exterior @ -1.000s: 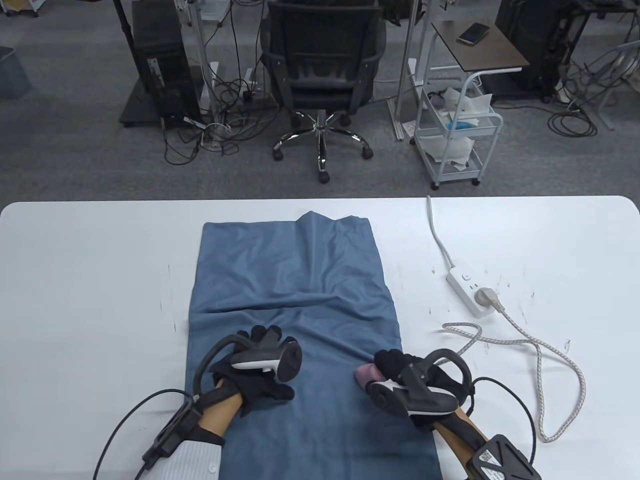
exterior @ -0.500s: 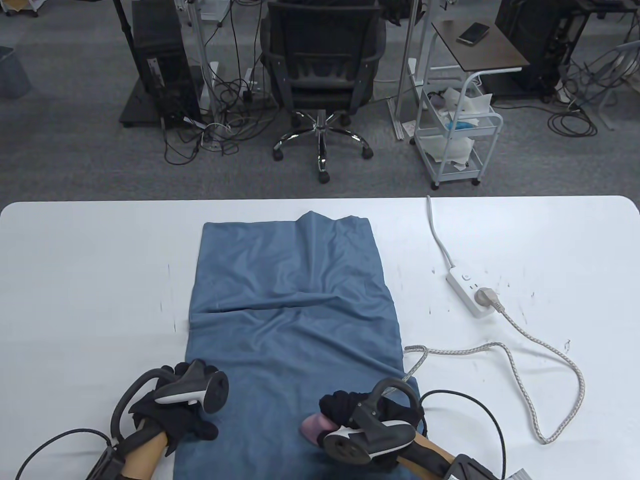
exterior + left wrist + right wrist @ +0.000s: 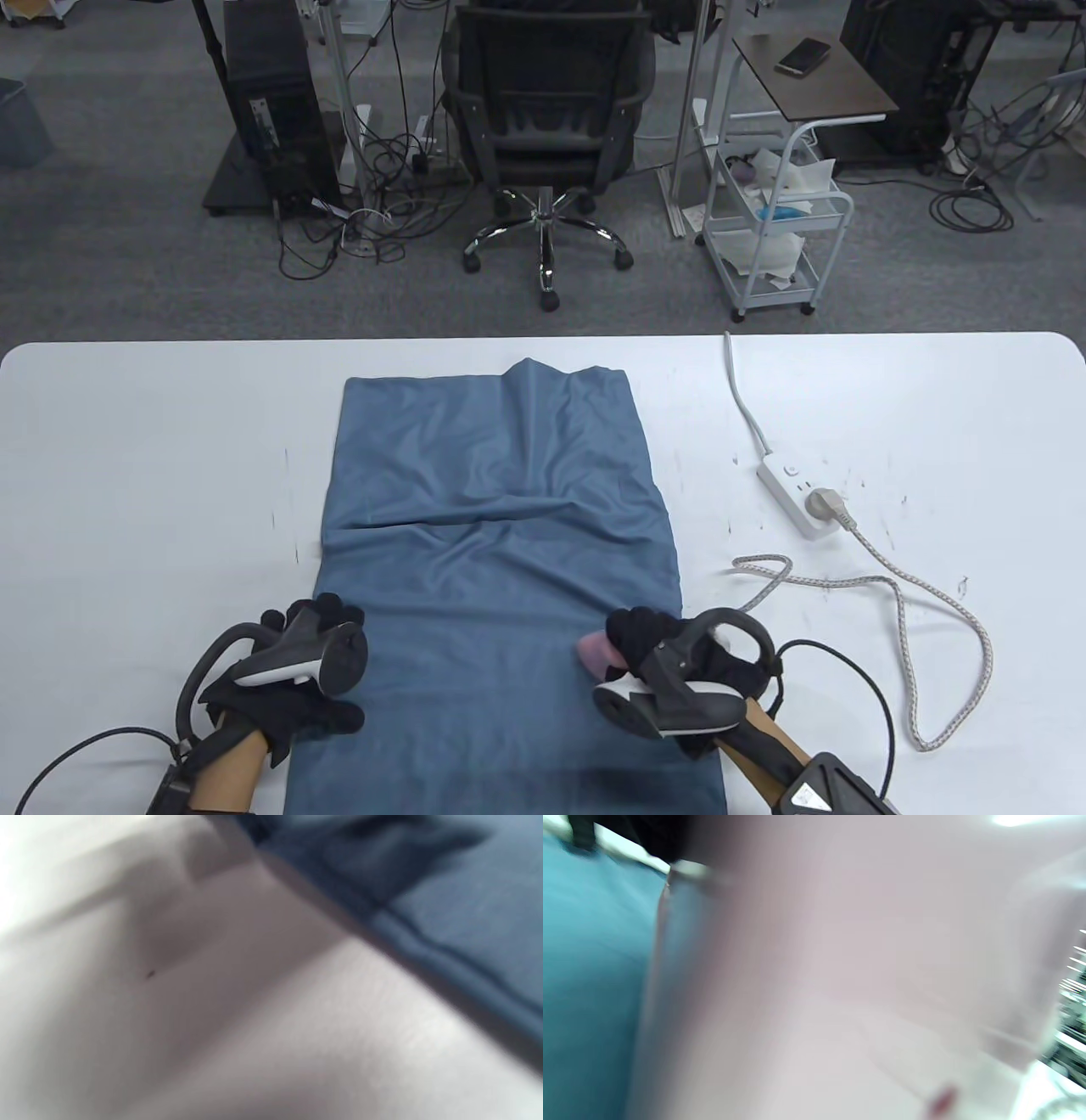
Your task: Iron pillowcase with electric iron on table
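A blue pillowcase (image 3: 501,475) lies lengthwise on the white table (image 3: 153,441), with creases across its middle. My right hand (image 3: 645,632) grips a pink electric iron (image 3: 594,652) on the pillowcase near its right edge, at the near end. My left hand (image 3: 318,613) rests on the pillowcase's left edge at the near end, fingers lying forward. The left wrist view is blurred and shows the pillowcase edge (image 3: 466,899) against the table. The right wrist view is blurred, with the iron's pale body (image 3: 840,963) close beside the blue cloth (image 3: 585,984).
A white power strip (image 3: 793,492) lies right of the pillowcase with the iron's plug (image 3: 825,505) in it. The braided cord (image 3: 933,594) loops over the table to my right hand. An office chair (image 3: 547,110) and a wire cart (image 3: 776,221) stand beyond the far edge.
My left hand slid from the cloth's middle back and left to its near left edge. My right hand drew the iron near and left, then back right; the cord loop shifted.
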`<state>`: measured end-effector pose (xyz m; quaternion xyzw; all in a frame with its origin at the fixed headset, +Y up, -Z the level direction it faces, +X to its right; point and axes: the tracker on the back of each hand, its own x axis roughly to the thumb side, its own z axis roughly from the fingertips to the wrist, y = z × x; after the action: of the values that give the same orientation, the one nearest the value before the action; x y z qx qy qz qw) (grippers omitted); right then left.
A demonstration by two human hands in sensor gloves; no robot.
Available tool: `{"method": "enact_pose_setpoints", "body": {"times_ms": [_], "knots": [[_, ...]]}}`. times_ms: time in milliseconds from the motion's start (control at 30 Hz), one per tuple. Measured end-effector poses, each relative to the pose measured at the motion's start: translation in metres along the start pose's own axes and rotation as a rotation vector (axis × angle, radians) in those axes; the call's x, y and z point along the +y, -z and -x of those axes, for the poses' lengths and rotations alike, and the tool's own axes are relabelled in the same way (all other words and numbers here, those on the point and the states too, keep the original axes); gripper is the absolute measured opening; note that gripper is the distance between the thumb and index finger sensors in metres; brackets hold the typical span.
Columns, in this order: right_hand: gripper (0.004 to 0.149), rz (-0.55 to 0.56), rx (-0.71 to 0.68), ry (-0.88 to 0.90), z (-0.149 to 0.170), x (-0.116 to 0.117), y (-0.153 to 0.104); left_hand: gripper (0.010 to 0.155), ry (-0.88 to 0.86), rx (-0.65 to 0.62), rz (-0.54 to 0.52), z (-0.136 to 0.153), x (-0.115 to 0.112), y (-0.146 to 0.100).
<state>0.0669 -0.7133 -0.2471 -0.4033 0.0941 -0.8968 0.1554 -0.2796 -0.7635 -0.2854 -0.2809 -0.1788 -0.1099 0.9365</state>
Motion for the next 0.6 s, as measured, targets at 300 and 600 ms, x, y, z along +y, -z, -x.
{"method": "enact_pose_setpoints", "body": {"times_ms": [300,600], "knots": [[0.066,-0.049,-0.079,0.073,-0.037,0.001,0.03,0.106,0.029,0.03,0.151,-0.004,-0.014,0.006],[0.066,-0.2,0.415,0.048,0.068,0.041,0.019,0.108,0.046,0.032,0.157,-0.008,-0.012,0.01]]}}
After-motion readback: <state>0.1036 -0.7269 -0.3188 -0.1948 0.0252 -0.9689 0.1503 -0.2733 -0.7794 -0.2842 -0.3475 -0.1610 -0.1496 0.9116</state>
